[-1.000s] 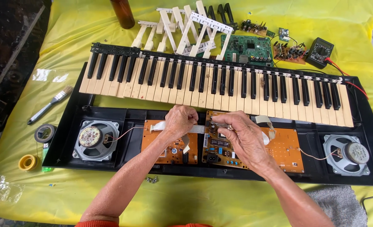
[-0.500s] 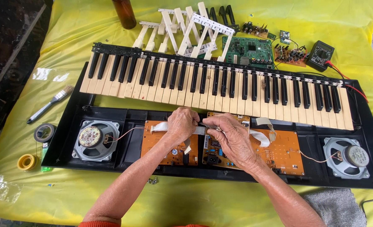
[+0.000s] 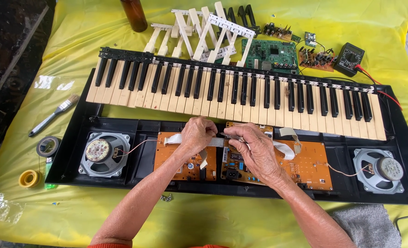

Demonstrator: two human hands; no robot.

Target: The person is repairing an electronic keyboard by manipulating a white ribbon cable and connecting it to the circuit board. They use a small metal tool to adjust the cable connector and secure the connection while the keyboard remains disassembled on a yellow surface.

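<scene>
An opened electronic keyboard lies on a yellow cloth, its key bed (image 3: 240,94) lifted above the black case (image 3: 75,151). Orange circuit boards (image 3: 305,170) sit in the case's middle. My left hand (image 3: 197,135) pinches a white flat ribbon cable (image 3: 171,139) over the left board. My right hand (image 3: 252,149) holds a thin metal tool (image 3: 231,136) whose tip meets the cable between both hands. Another white ribbon cable (image 3: 284,148) curls just right of my right hand.
Two round speakers (image 3: 103,154) (image 3: 379,170) sit at the case's ends. Loose white keys (image 3: 199,32), a green circuit board (image 3: 268,53), a multimeter (image 3: 348,57) and a brown bottle (image 3: 134,14) lie behind. A brush (image 3: 52,115), tape rolls (image 3: 47,146) and screws (image 3: 166,198) lie left and front.
Both hands have stayed over the boards, with only small finger shifts at the ribbon cable. The view has tilted slightly.
</scene>
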